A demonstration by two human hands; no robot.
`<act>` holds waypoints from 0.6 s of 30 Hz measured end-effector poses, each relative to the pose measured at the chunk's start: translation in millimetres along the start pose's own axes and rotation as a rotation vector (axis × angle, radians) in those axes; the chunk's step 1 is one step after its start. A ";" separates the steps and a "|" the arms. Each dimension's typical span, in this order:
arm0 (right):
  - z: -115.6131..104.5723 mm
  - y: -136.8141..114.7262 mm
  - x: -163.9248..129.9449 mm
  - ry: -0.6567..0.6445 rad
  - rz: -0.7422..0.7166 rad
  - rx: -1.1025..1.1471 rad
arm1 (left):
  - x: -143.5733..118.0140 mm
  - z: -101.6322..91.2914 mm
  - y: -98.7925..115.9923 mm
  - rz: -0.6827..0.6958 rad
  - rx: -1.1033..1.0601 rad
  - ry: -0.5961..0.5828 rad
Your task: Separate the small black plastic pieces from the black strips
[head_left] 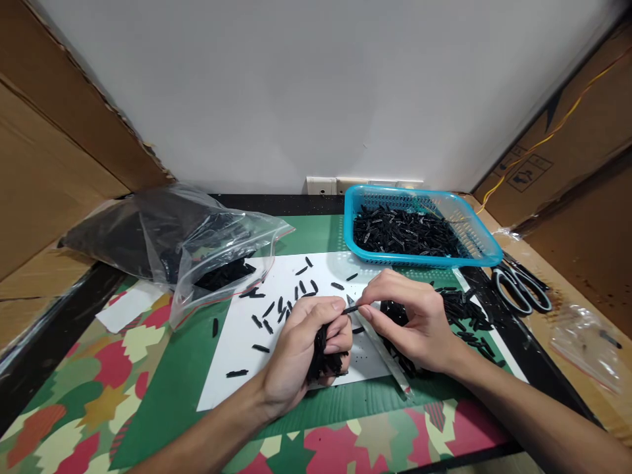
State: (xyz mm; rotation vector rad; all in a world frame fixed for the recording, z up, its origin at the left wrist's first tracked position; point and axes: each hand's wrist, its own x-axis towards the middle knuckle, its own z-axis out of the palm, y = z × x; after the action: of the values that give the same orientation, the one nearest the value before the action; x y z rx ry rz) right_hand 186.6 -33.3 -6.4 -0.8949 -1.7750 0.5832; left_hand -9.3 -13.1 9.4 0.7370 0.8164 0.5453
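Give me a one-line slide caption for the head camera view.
Left hand grips a bundle of black pieces while right hand pinches one piece over white paper, blue basket behind.

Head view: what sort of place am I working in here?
Probably a small hand-sorting bench boxed in by cardboard: a blue basket of small black parts, a plastic bag of more, and the left hand clutching a bundle of them over white paper.

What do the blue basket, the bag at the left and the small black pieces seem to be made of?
Blue basket: likely moulded plastic, perforated mesh walls. Bag: thin clear plastic film, glossy and creased, with a zip edge. Small black pieces: probably matt plastic or rubber; too small to tell.
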 end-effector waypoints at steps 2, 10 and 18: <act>-0.7 0.8 0.5 -0.007 0.000 -0.004 | -0.3 0.3 0.4 0.005 0.002 0.017; 0.8 4.4 -2.9 -0.012 -0.026 -0.005 | -0.3 0.8 -2.2 0.016 -0.006 0.063; 2.0 5.5 -2.9 -0.012 -0.045 -0.053 | 1.5 3.0 -3.0 0.040 0.042 0.041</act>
State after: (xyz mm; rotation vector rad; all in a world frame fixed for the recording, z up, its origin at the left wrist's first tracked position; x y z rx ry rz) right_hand 186.9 -32.2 -12.8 -0.8875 -1.8236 0.5155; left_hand -5.6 -15.1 7.9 0.7841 0.8553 0.5819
